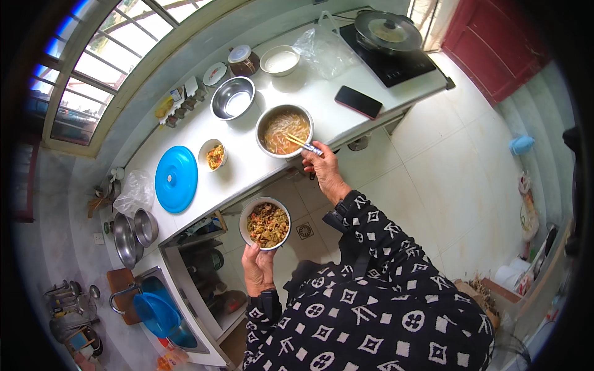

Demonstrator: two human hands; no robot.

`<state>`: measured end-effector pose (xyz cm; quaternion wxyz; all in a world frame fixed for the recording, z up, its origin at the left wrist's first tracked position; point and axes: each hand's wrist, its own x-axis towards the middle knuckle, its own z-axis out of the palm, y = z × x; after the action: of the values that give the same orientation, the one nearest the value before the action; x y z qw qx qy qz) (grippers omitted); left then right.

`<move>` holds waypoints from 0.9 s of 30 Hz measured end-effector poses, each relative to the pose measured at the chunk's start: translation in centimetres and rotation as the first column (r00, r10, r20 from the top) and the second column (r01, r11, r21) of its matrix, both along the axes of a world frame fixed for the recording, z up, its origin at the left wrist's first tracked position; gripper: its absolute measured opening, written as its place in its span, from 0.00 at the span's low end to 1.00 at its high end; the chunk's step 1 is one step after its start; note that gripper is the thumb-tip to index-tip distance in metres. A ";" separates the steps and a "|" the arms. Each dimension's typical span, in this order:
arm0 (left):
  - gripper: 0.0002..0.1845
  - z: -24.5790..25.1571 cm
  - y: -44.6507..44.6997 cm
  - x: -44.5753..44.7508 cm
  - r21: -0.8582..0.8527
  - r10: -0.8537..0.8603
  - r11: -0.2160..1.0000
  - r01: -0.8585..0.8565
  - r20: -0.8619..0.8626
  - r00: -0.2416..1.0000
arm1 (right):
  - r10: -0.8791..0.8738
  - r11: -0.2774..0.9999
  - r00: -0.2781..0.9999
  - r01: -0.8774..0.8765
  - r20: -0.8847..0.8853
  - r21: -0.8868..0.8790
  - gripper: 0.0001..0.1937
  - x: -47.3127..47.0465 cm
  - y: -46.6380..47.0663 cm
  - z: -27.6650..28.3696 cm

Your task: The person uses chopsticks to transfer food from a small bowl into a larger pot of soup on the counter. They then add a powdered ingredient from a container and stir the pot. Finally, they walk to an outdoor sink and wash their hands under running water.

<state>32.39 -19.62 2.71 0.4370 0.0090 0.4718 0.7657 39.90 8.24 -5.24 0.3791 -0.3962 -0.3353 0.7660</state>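
Observation:
My left hand [259, 269] holds a white bowl [242, 222] of chopped cooked food in front of the counter edge. In my right hand [322, 169] is a pair of chopsticks [312, 148], their tips in the noodle-like strands and broth of a metal bowl [261, 147] at the counter's edge. To the left of that bowl stands a small white bowl [203, 149] with a little mixed food. Behind them is a shiny stainless steel bowl [235, 99], with no food visible in it.
A blue plastic lid [176, 181] lies on the white counter [250, 174]. A phone [358, 102] lies near its edge, before an induction cooktop [399, 65] bearing a lidded pan [387, 32]. A sink with a blue basin [155, 315] is at lower left.

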 end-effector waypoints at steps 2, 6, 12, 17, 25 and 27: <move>0.39 0.2 2.2 0.2 -0.039 0.061 0.997 -0.061 0.008 0.998 | -0.004 0.998 0.999 0.002 0.042 0.058 0.25 -1.0 2.9 0.1; 0.39 0.6 6.0 0.0 -0.080 0.117 0.990 -0.116 0.011 0.993 | -0.072 0.930 0.975 -0.010 0.209 0.368 0.12 -4.2 7.8 0.4; 0.33 0.8 10.4 -2.7 -0.043 0.154 0.987 -0.153 0.011 0.988 | 0.066 0.627 0.900 -0.373 0.431 0.684 0.08 -3.8 9.9 3.3; 0.29 -0.2 13.3 -5.9 -0.112 0.136 0.985 -0.135 0.004 0.991 | 0.135 0.683 0.900 -0.387 0.414 0.619 0.06 1.0 10.1 9.6; 0.27 -1.5 17.3 -8.7 -0.133 0.096 0.986 -0.095 0.002 0.995 | 0.414 0.740 0.872 -0.490 0.263 0.460 0.08 3.0 7.8 15.7; 0.26 -1.6 18.0 -9.0 -0.139 0.081 0.987 -0.081 -0.004 0.997 | 0.395 0.635 0.857 -0.515 0.331 0.575 0.08 2.2 7.6 15.1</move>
<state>23.36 -1.66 1.07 0.4054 -0.0413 0.5234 0.7483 42.11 15.79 9.84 0.2547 -0.2081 -0.6986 0.6354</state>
